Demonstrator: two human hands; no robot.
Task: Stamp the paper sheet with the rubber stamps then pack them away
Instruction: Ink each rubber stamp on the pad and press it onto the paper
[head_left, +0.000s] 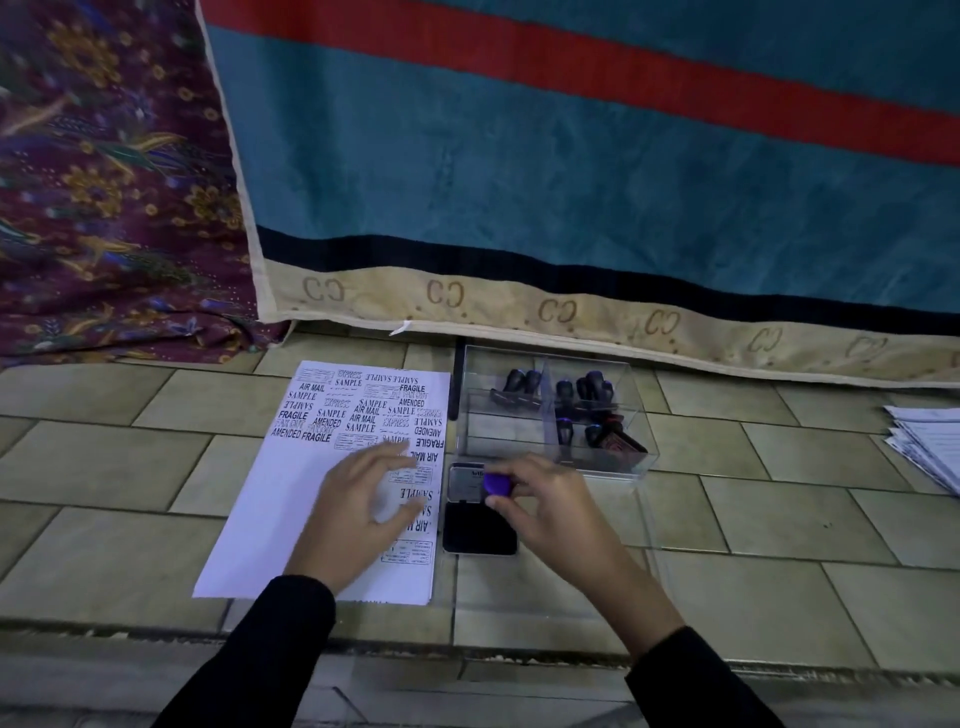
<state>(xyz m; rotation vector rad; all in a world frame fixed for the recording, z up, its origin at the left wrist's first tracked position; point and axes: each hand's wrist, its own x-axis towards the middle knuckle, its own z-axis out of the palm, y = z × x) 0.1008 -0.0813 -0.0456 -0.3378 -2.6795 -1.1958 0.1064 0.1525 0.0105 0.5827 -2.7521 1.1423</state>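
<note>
Right hand (545, 512) pinched a small purple, apparently plastic, stamp (496, 484) above the black rectangular ink pad (479, 527); left hand (363, 506) hovered with fingers spread over printed paper sheet (291, 499).

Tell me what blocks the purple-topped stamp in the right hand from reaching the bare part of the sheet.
The left hand hovers over the paper sheet between the stamp and the bare area; nothing else visible intervenes.
</note>
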